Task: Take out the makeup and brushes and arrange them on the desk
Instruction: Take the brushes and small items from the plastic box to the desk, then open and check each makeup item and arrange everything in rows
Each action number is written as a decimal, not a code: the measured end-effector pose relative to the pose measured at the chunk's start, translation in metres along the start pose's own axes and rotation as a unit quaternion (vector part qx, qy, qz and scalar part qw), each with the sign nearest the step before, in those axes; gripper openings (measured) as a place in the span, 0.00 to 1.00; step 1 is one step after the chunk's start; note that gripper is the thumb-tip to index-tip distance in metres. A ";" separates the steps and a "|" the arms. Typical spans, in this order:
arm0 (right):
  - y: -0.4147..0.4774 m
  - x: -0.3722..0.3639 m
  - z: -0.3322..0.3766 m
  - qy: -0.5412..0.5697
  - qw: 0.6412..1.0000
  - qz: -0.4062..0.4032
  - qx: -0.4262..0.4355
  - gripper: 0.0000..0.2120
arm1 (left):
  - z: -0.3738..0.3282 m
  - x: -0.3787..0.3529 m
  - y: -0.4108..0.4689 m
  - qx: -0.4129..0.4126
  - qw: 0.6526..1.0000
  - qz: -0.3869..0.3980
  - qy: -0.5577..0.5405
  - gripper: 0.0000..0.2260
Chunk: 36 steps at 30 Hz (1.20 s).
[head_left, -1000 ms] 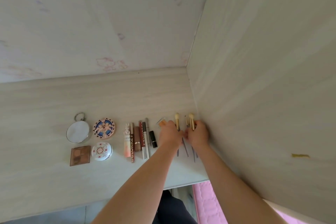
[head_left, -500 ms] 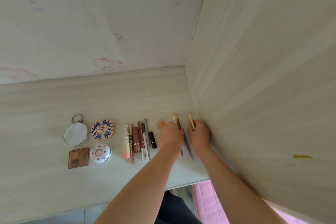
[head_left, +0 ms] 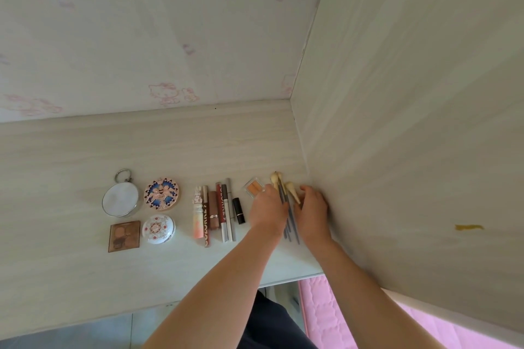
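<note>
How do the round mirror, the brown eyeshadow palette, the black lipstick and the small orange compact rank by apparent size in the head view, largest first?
1. Round mirror
2. Brown eyeshadow palette
3. Black lipstick and small orange compact: unsure, since the left hand hides part of the compact.

Brushes point(head_left: 287, 201) were bunched together by the side panel, cream tips pointing away; compacts point(head_left: 161, 194) and lip tubes point(head_left: 215, 214) sat lined up left.
</note>
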State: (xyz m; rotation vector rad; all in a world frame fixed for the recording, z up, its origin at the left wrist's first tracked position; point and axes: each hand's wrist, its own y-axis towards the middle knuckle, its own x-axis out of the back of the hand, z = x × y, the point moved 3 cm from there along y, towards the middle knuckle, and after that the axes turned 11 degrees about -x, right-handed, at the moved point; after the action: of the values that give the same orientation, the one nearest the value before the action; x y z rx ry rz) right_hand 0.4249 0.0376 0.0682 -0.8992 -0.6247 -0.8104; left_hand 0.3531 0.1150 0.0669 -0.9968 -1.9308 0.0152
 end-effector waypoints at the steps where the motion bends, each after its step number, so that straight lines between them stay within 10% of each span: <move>1: -0.002 0.000 0.000 -0.003 1.000 -0.005 0.010 0.20 | 0.000 0.001 -0.001 -0.007 1.000 -0.007 0.002 0.11; 36: -0.090 -0.060 0.124 -0.203 0.924 0.024 0.322 0.16 | 0.154 0.130 -0.085 -0.136 0.939 -0.292 0.118 0.07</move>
State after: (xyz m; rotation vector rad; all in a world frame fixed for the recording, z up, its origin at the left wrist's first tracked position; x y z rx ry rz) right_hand 0.3001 0.1313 0.1217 -0.4652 -1.1473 -0.3213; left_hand 0.1553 0.1984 0.1067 -0.5272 -1.9610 -0.6956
